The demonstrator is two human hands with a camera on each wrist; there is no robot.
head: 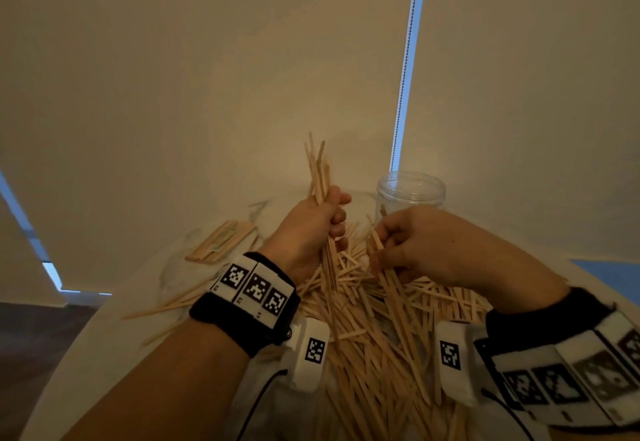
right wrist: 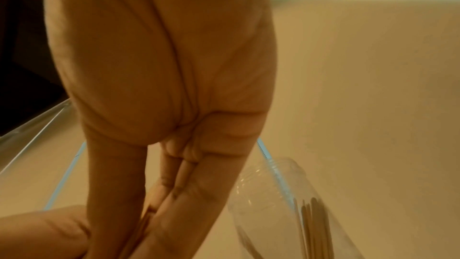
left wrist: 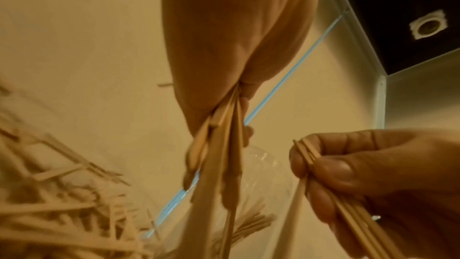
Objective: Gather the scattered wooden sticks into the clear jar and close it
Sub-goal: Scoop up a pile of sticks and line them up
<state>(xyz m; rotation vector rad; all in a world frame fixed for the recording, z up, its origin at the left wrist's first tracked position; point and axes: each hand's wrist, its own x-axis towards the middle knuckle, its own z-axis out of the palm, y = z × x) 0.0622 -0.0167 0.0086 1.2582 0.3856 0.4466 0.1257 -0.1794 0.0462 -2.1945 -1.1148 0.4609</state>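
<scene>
A bundle of wooden sticks [head: 320, 177] is clenched upright in the left hand [head: 308, 229], just left of the clear jar [head: 410, 192]; a few are pinched by the right hand [head: 412, 243] before it; ends should be squared before lowering; most sticks are left piled nearer than the jar.

No readable text; wrist bands [head: 254, 286] bear only black-and-white square codes.

Right hand [head: 407, 243] hid the lower half of the clear jar [head: 411, 191]; wooden sticks [head: 381, 333] ran off the head view's bottom edge; left wrist view's pile [left wrist: 49, 204] was blurred
</scene>
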